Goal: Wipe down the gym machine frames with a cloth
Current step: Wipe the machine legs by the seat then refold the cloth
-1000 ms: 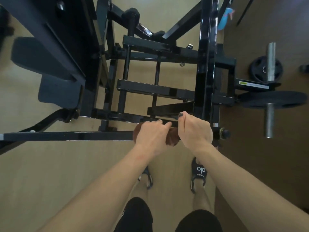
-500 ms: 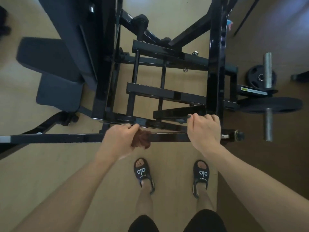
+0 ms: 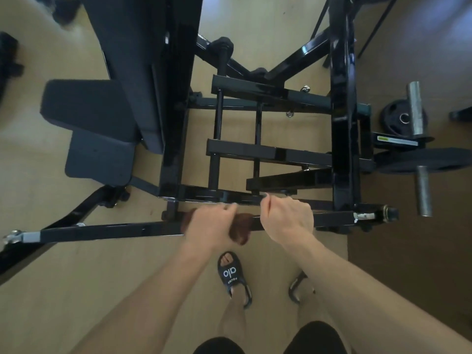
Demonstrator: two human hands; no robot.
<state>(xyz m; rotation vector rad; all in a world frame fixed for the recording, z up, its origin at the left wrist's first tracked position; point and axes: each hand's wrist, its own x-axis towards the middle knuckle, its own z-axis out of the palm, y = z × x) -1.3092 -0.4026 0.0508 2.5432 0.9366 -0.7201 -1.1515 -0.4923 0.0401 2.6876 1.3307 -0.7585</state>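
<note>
Cloth (image 3: 241, 229) sits bunched under my left hand (image 3: 210, 226), fingers curled over it and the nearest horizontal bar (image 3: 107, 230) of the frame; my right hand (image 3: 287, 218) is wrapped round the same bar just beside it. I judge the job barely begun — this bar is mid-wipe, the crossbars (image 3: 268, 152) and uprights (image 3: 342, 111) beyond look untouched. Open bar runs left; rightward, my own hand blocks the way.

Head view, steeply downward, close.
</note>
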